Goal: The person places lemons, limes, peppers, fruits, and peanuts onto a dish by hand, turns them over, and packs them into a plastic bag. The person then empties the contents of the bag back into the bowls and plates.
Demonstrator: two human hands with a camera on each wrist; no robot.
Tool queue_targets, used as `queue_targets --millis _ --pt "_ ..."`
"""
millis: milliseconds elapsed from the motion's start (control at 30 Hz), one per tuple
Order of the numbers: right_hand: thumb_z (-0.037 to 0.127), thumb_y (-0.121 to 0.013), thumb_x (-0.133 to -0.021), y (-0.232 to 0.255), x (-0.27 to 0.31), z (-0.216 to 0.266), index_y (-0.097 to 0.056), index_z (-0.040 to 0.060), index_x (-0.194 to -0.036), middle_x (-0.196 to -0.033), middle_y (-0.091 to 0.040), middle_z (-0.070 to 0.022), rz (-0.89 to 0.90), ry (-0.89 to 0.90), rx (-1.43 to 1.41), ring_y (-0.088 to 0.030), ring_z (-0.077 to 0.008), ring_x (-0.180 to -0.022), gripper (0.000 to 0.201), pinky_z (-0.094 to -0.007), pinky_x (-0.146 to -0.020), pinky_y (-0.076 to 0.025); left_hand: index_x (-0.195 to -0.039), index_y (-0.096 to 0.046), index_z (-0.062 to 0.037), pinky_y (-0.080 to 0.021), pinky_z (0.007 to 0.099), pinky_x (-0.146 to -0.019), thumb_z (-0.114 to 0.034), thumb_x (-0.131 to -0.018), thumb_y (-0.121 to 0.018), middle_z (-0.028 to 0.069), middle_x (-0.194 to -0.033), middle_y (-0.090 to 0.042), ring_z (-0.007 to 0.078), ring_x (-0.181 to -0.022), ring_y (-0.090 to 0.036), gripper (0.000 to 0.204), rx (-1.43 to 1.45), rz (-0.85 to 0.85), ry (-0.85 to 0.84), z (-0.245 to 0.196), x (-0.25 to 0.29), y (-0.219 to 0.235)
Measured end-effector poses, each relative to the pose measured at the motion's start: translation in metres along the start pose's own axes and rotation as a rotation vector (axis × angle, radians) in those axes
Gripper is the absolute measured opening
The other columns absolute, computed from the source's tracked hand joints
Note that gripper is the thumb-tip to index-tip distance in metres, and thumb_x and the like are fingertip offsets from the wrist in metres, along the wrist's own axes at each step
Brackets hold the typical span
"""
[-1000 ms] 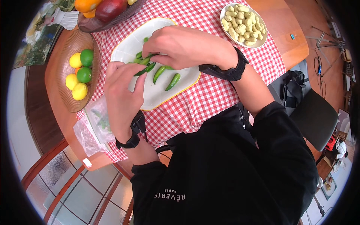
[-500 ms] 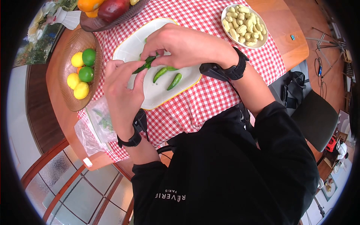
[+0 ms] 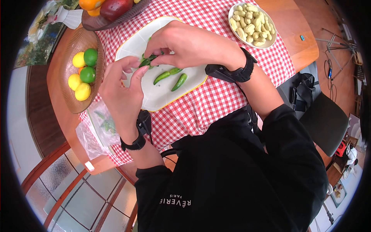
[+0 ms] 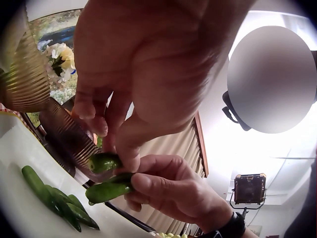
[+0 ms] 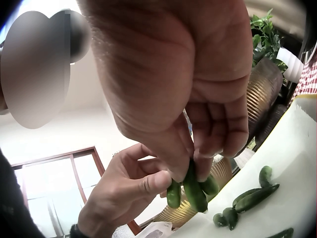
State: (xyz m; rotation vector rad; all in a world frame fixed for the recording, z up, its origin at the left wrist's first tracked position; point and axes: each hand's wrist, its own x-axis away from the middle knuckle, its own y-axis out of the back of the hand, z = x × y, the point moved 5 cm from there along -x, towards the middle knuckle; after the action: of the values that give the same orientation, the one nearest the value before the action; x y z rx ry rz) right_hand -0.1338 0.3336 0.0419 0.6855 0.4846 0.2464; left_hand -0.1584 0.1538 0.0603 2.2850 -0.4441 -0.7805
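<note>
Left hand (image 3: 121, 89) has shifted slightly leftward, pinching one pepper (image 4: 103, 162) beside the right hand (image 3: 189, 44)'s pinched peppers (image 4: 109, 192) above the plate (image 3: 155, 98); neither load is released.

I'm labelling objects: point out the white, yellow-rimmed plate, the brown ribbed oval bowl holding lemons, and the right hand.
White, yellow-rimmed plate (image 3: 154, 95): head view, bare surface.
Brown ribbed oval bowl holding lemons (image 3: 79, 43): head view, inner side.
Right hand (image 3: 184, 43): head view, its back.

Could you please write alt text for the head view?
A left hand and a right hand hold green peppers over a white platter with more peppers. Nearby are peanuts and a brown dish of yellow and green fruit.
</note>
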Motion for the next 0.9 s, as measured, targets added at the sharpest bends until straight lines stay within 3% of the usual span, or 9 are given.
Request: queue_targets --millis 367,500,600,633,733,900 --pt "0.008 -0.078 -0.089 -0.001 0.0 0.002 -0.079 -0.0001 -0.103 -0.088 -0.074 -0.014 -0.055 0.084 -0.003 -0.071 -0.0314 -0.079 0.017 -0.0383 -0.074 -0.058 -0.094 -0.078 -0.003 -0.052 0.0329 -0.07 0.0 -0.083 -0.084 0.0085 -0.088 -0.074 0.0219 -0.079 -0.069 0.013 0.037 0.004 -0.017 -0.001 0.003 -0.002" --pt "0.007 -0.079 -0.089 0.015 0.0 0.009 -0.08 0.0006 -0.104 -0.088 -0.075 -0.0134 -0.149 0.132 0.007 -0.072 -0.0306 -0.079 0.017 -0.0382 -0.073 -0.059 -0.097 -0.078 -0.0017 -0.053 0.0329 -0.071 0.002 -0.084 -0.083 0.0096 -0.093 -0.077 0.0223 -0.08 -0.07 0.014 0.003 -0.111 -0.114 -0.005 -0.003 0.015" --pt "0.006 -0.081 -0.089 0.033 0.003 0.014 -0.081 0.0006 -0.107 -0.088 -0.075 -0.014 -0.432 0.123 0.044 -0.072 -0.0301 -0.078 0.018 -0.0379 -0.071 -0.059 -0.099 -0.078 -0.0012 -0.054 0.0333 -0.071 0.004 -0.085 -0.081 0.0095 -0.092 -0.077 0.022 -0.079 -0.07 0.015 -0.13 -0.282 -0.045 -0.017 0.007 0.048" --pt "0.006 -0.081 -0.089 0.032 0.002 0.013 -0.081 0.0006 -0.107 -0.088 -0.075 -0.014 -0.427 0.138 0.035 -0.072 -0.0301 -0.078 0.018 -0.0379 -0.071 -0.059 -0.099 -0.078 -0.0012 -0.054 0.0333 -0.071 0.004 -0.085 -0.081 0.0095 -0.092 -0.077 0.022 -0.079 -0.07 0.015 -0.143 -0.294 -0.04 -0.02 0.015 0.057" --pt "0.01 -0.079 -0.088 0.009 0.002 -0.004 -0.08 -0.0007 -0.101 -0.087 -0.074 -0.0181 -0.182 0.092 0.245 -0.071 -0.0379 -0.079 0.017 -0.0437 -0.076 -0.058 -0.096 -0.077 0.0002 -0.053 0.0361 -0.07 0.0 -0.084 -0.084 0.0119 -0.087 -0.074 0.0229 -0.074 -0.067 0.014 -0.301 -0.275 0.097 -0.017 0.045 0.076" --pt "0.01 -0.079 -0.088 0.023 0.0 0.019 -0.08 -0.0008 -0.101 -0.085 -0.072 -0.0169 -0.308 0.133 0.146 -0.071 -0.0367 -0.081 0.017 -0.0439 -0.075 -0.057 -0.102 -0.073 -0.0005 -0.053 0.0403 -0.073 -0.006 -0.084 -0.086 0.0134 -0.091 -0.068 0.0289 -0.082 -0.066 0.023 -0.387 -0.18 0.215 0.006 0.11 0.074"
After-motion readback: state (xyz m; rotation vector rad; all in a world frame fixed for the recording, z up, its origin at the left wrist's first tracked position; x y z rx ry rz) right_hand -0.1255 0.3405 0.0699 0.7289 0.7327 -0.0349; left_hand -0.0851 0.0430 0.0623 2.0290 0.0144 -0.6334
